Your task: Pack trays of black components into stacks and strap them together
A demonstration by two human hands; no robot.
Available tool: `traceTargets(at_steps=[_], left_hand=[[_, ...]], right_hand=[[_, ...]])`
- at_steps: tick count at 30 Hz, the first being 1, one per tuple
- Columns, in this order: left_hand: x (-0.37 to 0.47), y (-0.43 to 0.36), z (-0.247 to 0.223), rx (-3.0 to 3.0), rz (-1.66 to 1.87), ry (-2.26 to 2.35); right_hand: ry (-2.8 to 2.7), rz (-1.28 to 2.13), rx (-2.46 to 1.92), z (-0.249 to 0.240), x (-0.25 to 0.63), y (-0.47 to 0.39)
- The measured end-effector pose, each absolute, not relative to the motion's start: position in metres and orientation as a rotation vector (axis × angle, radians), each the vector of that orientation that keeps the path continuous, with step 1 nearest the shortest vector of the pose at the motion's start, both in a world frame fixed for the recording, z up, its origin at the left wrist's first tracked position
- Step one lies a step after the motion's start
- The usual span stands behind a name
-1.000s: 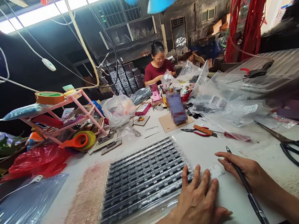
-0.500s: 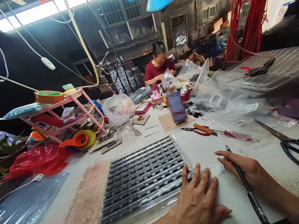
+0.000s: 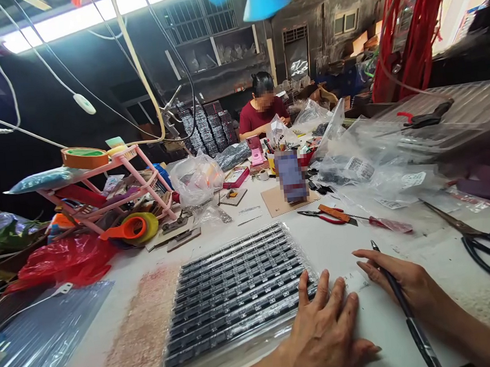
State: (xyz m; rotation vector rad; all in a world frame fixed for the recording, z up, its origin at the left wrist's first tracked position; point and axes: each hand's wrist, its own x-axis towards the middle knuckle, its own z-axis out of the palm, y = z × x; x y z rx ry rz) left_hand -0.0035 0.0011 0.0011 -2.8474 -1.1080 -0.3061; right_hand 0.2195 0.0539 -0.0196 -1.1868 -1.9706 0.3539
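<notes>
Left hand [image 3: 324,324] lying palm-down, fingers spread, gripping nothing, touching right edge of plastic-wrapped pack [image 3: 237,294], pack resting on white bench [image 3: 328,247], right hand [image 3: 420,288] gripping black pen [image 3: 401,304] between bent fingers, tip pointing forward, scissors [image 3: 464,226] lying farther right.

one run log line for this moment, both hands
left hand: spread, at right edge of wrapped dark strips | right hand: holding black pen | scissors: right of right hand

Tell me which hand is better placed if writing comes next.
Probably the right hand: its grip holds the black pen, narrow tip pointing forward. The left hand lies palm down with spread fingers, at the right edge of the plastic-wrapped pack, holding no pen.
</notes>
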Motion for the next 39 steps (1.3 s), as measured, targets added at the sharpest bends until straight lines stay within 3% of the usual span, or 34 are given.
traceTargets(at_steps=[39], left_hand=[[-0.0032, 0.0016, -0.0027, -2.830, -0.346, -1.094]], right_hand=[[-1.944, 0.422, -1.234, -0.0108, 0.2165, 0.0515]])
